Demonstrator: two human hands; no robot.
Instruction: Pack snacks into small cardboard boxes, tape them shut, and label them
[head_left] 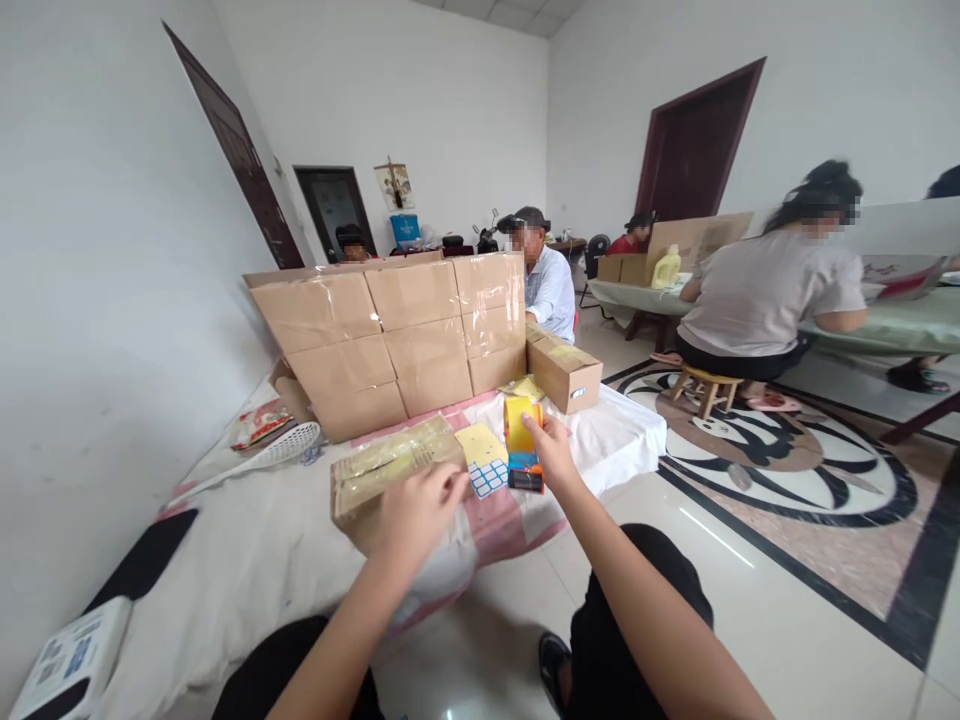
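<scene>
Right hand (553, 452) grips a yellow tape dispenser (523, 430) above the cloth-covered table (262, 545). Left hand (418, 505), half-curled, is at the near carton (367, 492); cannot tell whether it pinches anything. Shiny tape (401, 450) already lies along the carton's top. Judgement: top looks sealed; remaining work unclear.

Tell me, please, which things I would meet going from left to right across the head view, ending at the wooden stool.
White package → white perforated object → taped cardboard box → blue-gridded sheet → tape dispenser → right hand → wooden stool.
</scene>
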